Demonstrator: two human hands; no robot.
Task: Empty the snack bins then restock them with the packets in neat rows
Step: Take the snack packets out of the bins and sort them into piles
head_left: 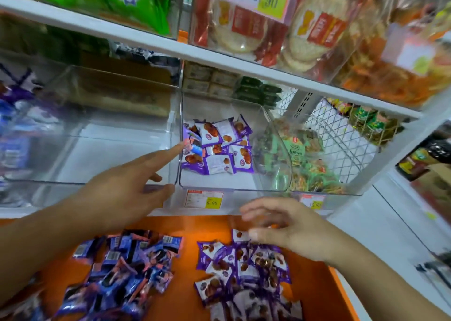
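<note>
Two clear plastic bins stand side by side on a white shelf. The left bin (80, 135) holds no packets. The middle bin (219, 186) holds several purple and white snack packets (217, 145) lying toward its back. My left hand (127, 189) reaches over the rim between the two bins, fingers spread, index finger pointing at the packets, holding nothing. My right hand (288, 225) hovers blurred below the middle bin, fingers loosely curled over a pile of purple and white packets (244, 269) on the orange surface (188, 228). A pile of blue and pink packets (127, 269) lies to the left.
A third bin (312, 164) on the right is full of green packets. Price labels (204, 199) hang on the shelf front. The upper shelf (219, 55) carries bagged crackers and green bags. A wire basket (341, 135) with snacks stands at the right.
</note>
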